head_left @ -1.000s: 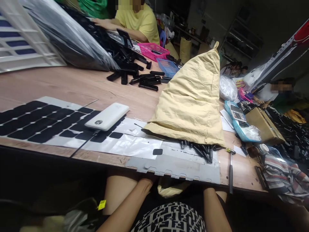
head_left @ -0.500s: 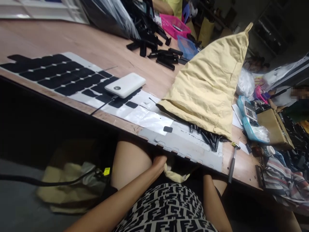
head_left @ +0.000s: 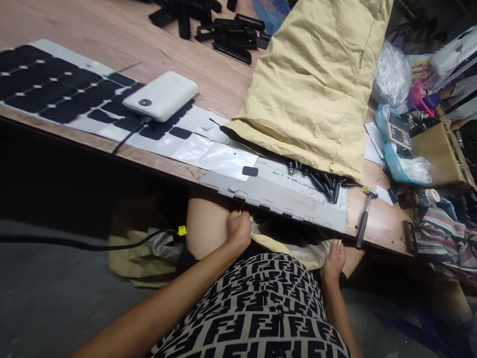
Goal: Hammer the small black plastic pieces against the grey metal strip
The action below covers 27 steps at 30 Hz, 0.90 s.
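Below the table's front edge, a yellow sack [head_left: 278, 243] hangs at my lap with its mouth spread wide. My left hand [head_left: 239, 228] is closed on the left side of its rim. At the right side, my right hand [head_left: 334, 259] pinches the rim between thumb and fingers. Most of this sack is hidden beneath the table. Above my hands, a second yellow sack [head_left: 309, 94] lies on the table, and small black pointed parts [head_left: 328, 186] spill from under its lower end. A grey notched plate [head_left: 276, 191] lines the table edge.
A white power bank [head_left: 162, 97] with a cable rests on a black-patterned sheet [head_left: 55, 92] to the left. Black parts [head_left: 227, 37] are piled at the back. A hammer [head_left: 365, 216] lies right, near a calculator [head_left: 398, 132], a cardboard box [head_left: 441, 154] and striped cloth [head_left: 443, 236].
Both hands have risen toward the table edge, and the right hand has come out from under it. The lower sack's mouth is now stretched between them. My view has tilted downward.
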Each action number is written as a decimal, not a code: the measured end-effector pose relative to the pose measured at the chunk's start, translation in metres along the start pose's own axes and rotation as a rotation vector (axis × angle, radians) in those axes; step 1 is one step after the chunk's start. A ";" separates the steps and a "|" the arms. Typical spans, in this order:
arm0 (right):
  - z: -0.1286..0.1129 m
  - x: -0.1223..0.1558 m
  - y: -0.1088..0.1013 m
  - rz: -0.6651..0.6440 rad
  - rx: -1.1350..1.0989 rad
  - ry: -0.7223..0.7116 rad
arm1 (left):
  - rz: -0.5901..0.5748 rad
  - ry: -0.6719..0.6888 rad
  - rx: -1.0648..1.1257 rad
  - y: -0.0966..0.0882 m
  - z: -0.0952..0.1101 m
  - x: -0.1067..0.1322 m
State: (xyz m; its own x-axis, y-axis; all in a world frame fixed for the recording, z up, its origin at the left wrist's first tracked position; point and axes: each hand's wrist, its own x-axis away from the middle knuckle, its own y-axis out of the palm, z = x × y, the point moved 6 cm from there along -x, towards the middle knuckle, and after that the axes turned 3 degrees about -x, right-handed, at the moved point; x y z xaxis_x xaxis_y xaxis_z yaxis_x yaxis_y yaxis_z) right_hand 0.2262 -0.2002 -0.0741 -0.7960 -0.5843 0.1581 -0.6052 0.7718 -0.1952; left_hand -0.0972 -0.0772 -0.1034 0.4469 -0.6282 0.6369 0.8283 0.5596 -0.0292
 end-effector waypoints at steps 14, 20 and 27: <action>-0.038 -0.003 -0.007 0.001 0.294 -0.115 | -0.350 0.165 -0.306 -0.014 0.017 0.006; -0.079 0.054 0.033 -0.378 0.600 -0.724 | -0.456 0.162 -0.264 -0.014 0.016 0.013; -0.044 0.059 0.170 -1.313 1.197 -0.151 | -0.470 0.151 -0.242 -0.004 0.019 0.014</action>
State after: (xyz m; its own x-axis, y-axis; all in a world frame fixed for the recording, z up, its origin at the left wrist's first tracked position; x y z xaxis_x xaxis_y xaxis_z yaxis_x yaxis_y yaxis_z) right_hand 0.0769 -0.0925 -0.0549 0.2149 -0.6745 0.7063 -0.4017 -0.7203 -0.5656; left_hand -0.1003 -0.0779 -0.0792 0.0389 -0.8609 0.5073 0.9965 0.0710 0.0442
